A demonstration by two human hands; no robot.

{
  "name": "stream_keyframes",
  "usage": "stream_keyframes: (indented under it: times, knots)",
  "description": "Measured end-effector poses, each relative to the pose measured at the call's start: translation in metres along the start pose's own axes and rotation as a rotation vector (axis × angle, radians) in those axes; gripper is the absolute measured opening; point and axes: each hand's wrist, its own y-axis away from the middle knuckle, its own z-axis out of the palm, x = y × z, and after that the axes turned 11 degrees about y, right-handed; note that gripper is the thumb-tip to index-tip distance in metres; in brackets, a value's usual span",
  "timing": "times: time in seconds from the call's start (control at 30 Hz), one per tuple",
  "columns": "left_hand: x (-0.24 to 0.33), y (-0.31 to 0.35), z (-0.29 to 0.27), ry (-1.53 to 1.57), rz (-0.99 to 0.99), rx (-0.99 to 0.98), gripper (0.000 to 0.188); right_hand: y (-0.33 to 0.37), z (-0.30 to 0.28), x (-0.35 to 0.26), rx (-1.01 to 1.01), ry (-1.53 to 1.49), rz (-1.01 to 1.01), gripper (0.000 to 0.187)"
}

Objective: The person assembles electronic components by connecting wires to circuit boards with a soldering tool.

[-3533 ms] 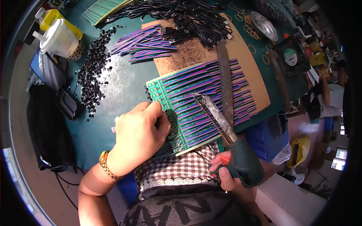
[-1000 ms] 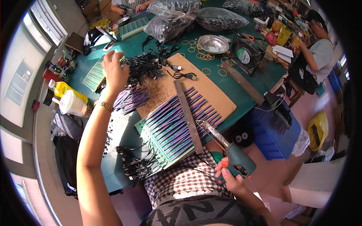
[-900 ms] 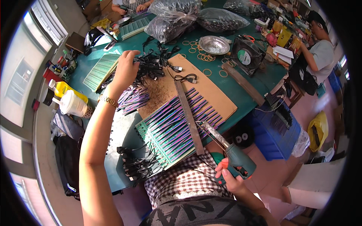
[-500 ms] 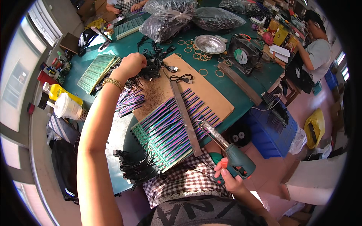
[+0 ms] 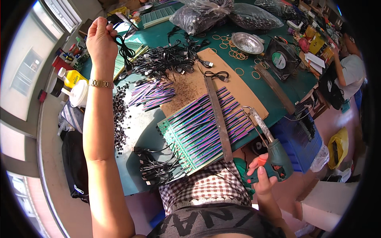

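My left hand (image 5: 102, 39), raised at the far left, is closed on a looped black USB cable (image 5: 126, 50) hanging beside its fingers. Below and right of it spreads a pile of black cables (image 5: 164, 57). My right hand (image 5: 262, 176) grips a green soldering gun (image 5: 279, 160), its bent metal tip (image 5: 247, 109) pointing away over the board's right end. A green circuit board panel (image 5: 174, 137) carries rows of dark striped wires, with a flat metal bar (image 5: 219, 123) across them. Several black cables (image 5: 156, 164) lie at the panel's near left corner.
Loose striped wires (image 5: 152, 95) and small black pieces (image 5: 120, 115) lie left of the brown board (image 5: 238, 89). Rubber bands surround a metal bowl (image 5: 247, 43); a black fan (image 5: 282, 58) stands right of it. A person (image 5: 351, 71) sits at the far right.
My left hand has lifted from the cable pile and swung left with a looped cable in it. The view has shifted, uncovering the small black pieces. My right hand still holds the soldering gun.
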Motion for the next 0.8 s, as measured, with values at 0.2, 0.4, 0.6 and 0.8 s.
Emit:
stream_keyframes:
  times: [0.2, 0.4, 0.6, 0.8]
  knots:
    - [0.051, 0.046, 0.034, -0.844, -0.219, -0.224, 0.028, 0.008, 0.007, -0.001, -0.123, 0.032, 0.015, 0.029]
    - [0.069, 0.154, 0.052, -1.495, -0.450, -0.576, 0.076, 0.014, 0.014, -0.002, -0.239, 0.054, 0.128, 0.031]
    - [0.044, 0.213, 0.022, -0.955, -0.803, -0.362, 0.017, 0.013, 0.022, 0.000, -0.244, -0.154, 0.026, 0.028]
    - [0.049, 0.225, 0.011, -0.668, -0.997, -0.241, 0.018, 0.018, 0.025, 0.001, -0.313, -0.043, 0.042, 0.030]
